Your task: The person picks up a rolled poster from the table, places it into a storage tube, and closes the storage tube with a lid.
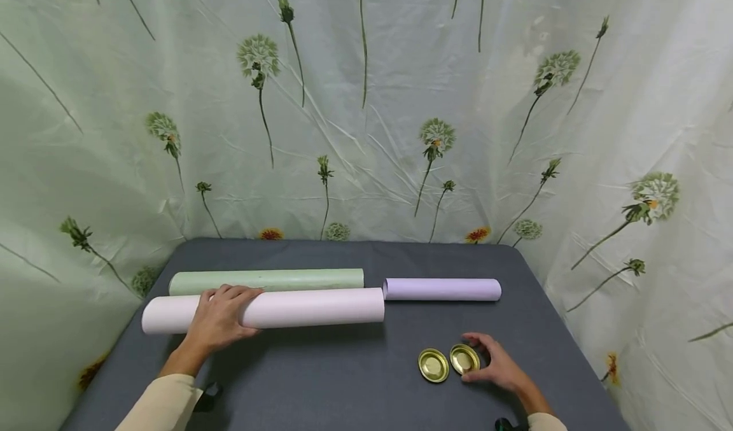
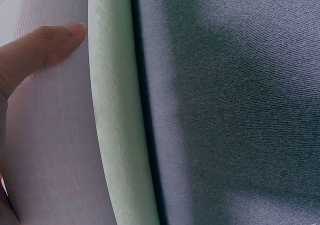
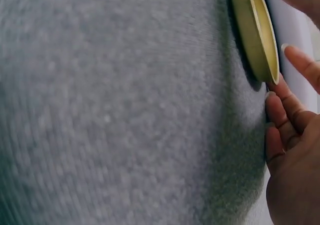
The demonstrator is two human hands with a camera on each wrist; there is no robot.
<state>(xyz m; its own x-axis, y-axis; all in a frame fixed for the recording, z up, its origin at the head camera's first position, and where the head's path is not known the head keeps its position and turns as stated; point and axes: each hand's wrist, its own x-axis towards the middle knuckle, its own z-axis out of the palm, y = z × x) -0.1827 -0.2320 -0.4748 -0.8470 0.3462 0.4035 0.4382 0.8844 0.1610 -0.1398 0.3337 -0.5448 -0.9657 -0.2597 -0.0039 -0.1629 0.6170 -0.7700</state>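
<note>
The left hand (image 1: 220, 319) is clamped on a long pale pink cylindrical roll (image 1: 321, 309), its fingers over the top and the thumb on the near side, a wrap that suits something so thick and round, which would probably turn under a lighter touch. The grip falls left of the middle, so the longer part reaches rightward; the broad shadow below suggests that the roll is raised off the dark grey cloth-covered table (image 1: 343, 393). Just behind it lies a pale green patterned roll (image 1: 321, 279), roughly parallel; a slimmer lilac roll (image 1: 443, 289) lies beyond the pink roll's right end. The right hand (image 1: 497, 364) curves around a small round gold-coloured dish (image 1: 464, 359), thumb and forefinger apart at opposite sides of the rim, likely because a shallow, smooth piece is easiest managed by its edge; I cannot tell whether they actually pinch it. A second gold-coloured dish (image 1: 433, 365) sits just beside it on the table, to the left. As for looks, the pink roll is matt with a fine woven-looking grain and appears straight and evenly wound, while the gold dish is shiny, with sloping walls, a thin raised rim and a flat centre.
</note>
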